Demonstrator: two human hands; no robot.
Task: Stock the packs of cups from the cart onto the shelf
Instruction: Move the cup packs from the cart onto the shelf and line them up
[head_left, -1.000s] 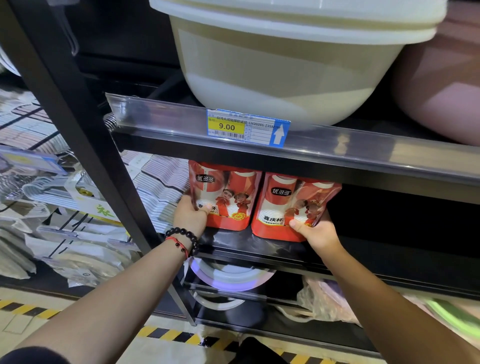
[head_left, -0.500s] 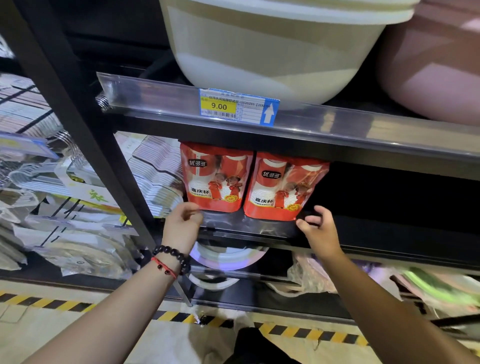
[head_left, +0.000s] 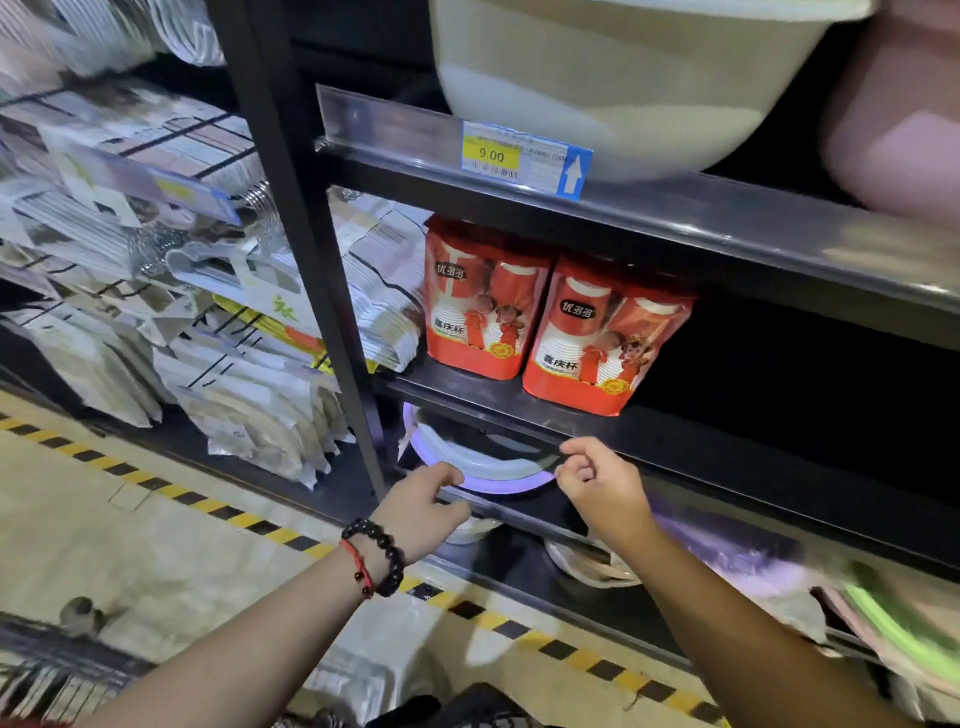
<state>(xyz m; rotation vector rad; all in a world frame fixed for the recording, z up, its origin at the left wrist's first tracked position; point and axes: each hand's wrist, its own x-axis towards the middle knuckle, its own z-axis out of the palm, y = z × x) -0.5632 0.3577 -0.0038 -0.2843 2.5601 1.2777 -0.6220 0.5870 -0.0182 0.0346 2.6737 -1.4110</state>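
Packs of cups: two red packs stand on the black shelf (head_left: 675, 441), at its left end, close to the front edge. The left pack (head_left: 480, 301) stands just beside the black upright post (head_left: 306, 249); the right pack (head_left: 605, 338) touches it on its right side. Both stand upright with the long axis vertical and the printed front facing you. The right pack sits slightly nearer the front edge than the left one.

Your left hand (head_left: 421, 512) is raised in front of the shelf's front edge, below the left pack, with the forearm running up from the lower left. A black bead bracelet (head_left: 382, 558) and a red cord sit on that wrist. The fingers are loosely curled and hold nothing.

Your right hand (head_left: 602, 483) is raised below the right pack, with the forearm running up from the lower right. Its fingers are loosely curled, index finger and thumb close together near the shelf's front edge, and it holds nothing. Whether the fingertips touch the edge cannot be told.

Neither hand touches a pack.

A price tag (head_left: 524, 158) reading 9.00 sits on the front rail of the shelf above.
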